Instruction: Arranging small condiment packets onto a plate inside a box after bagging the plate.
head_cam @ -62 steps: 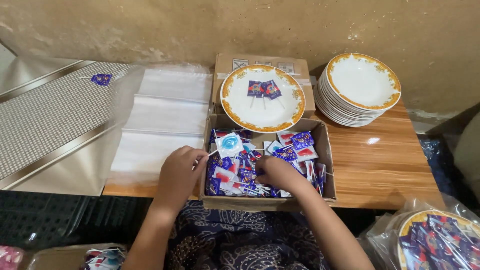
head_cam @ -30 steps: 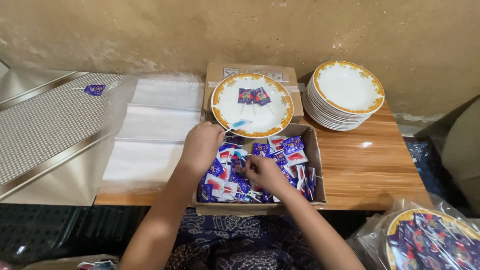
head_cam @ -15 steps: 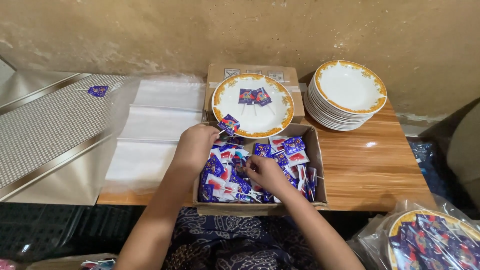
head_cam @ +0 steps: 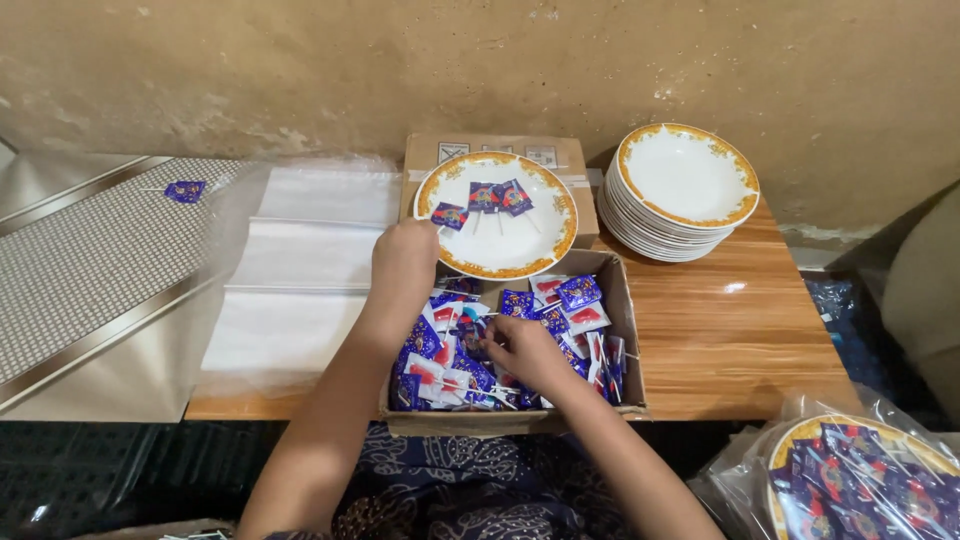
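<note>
A wooden table [head_cam: 760, 340] stands against a rough, stained plaster wall [head_cam: 400, 70]; a stack of clear plastic bags [head_cam: 310, 250] covers its left part, and a stack of gold-rimmed plates [head_cam: 685, 190] sits upper right. At centre, the left hand [head_cam: 403, 258] pinches the stick of a blue-wrapped lollipop [head_cam: 449, 215], laying it on the gold-rimmed plate [head_cam: 530, 255] beside two others. The right hand [head_cam: 522, 348] curls into the cardboard box of lollipops [head_cam: 625, 300]; whether its fingers grip one cannot be told. A bagged plate [head_cam: 860, 480] at lower right is cut off by the frame.
</note>
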